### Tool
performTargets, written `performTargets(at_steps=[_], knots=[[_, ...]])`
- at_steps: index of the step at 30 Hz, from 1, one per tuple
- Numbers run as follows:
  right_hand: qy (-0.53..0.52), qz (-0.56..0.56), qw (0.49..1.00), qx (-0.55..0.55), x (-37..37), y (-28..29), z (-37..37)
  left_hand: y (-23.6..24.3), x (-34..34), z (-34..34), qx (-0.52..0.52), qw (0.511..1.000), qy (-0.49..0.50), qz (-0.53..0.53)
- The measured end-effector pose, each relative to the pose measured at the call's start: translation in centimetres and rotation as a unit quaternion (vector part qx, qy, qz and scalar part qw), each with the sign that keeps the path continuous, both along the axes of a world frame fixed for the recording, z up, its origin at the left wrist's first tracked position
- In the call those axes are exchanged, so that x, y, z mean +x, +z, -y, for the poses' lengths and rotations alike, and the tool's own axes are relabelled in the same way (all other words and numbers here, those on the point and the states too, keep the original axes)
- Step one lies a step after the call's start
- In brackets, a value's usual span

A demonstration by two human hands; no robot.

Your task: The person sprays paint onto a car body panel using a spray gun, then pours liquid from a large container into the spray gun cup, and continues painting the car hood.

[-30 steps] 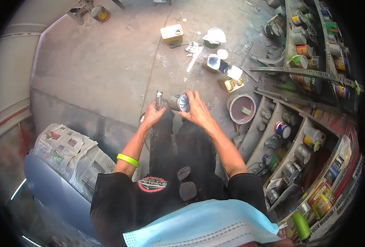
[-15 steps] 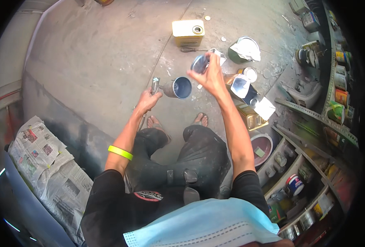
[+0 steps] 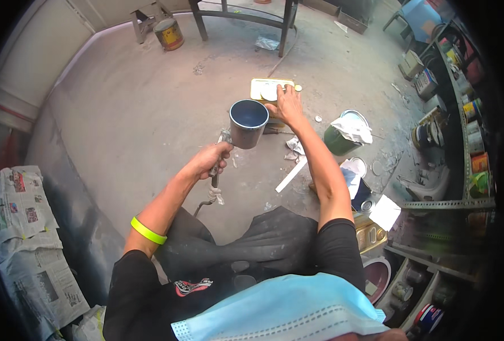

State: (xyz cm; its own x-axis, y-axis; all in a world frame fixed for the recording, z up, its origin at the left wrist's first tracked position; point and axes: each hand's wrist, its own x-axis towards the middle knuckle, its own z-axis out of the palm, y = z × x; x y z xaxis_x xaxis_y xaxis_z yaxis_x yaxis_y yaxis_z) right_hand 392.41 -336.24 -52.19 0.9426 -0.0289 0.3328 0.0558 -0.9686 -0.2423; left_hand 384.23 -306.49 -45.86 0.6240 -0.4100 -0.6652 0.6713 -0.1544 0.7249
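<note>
Now, seated on the floor: I am looking down at my two bare hands over a grey concrete floor (image 3: 121,131).
Left hand: my left hand (image 3: 211,159) is wrapping its grip tight around the handle of a spray gun (image 3: 220,156), fingers pressed closed on it.
Spray gun cup: the open metal cup (image 3: 248,122) is sitting on top of the gun, mouth facing up, dark blue inside, just above and to the right of my left hand.
Gun axis: the handle is running down toward me, with a hose (image 3: 206,202) trailing off its lower end toward my lap.
Right hand: my right hand (image 3: 287,102) is reaching forward, arm stretched out, fingers spread and pressing on top of a rectangular yellow can (image 3: 261,88).
Can position: the yellow can is standing on the floor just beyond the cup, farther from me, almost touching its far rim in this view.
Key relation: the can is lying straight ahead of the cup, and my right hand is the nearer one to it.
Nearby: a green can draped with a white rag (image 3: 348,129) is sitting to the right; newspaper (image 3: 24,227) is lying at my left.
</note>
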Motion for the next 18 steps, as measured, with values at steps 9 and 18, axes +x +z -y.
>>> performTargets(at_steps=[9, 18], knots=[[-0.177, -0.007, 0.981, -0.084, -30.1, 9.7, 8.0, -6.7, -3.4, 5.1, 0.008, 0.997, -0.072, -0.007], [-0.185, -0.128, 0.968, -0.109, -34.7, 5.3, 7.7, -6.2, -4.8, 6.5, 0.047, 0.986, -0.157, 0.023]])
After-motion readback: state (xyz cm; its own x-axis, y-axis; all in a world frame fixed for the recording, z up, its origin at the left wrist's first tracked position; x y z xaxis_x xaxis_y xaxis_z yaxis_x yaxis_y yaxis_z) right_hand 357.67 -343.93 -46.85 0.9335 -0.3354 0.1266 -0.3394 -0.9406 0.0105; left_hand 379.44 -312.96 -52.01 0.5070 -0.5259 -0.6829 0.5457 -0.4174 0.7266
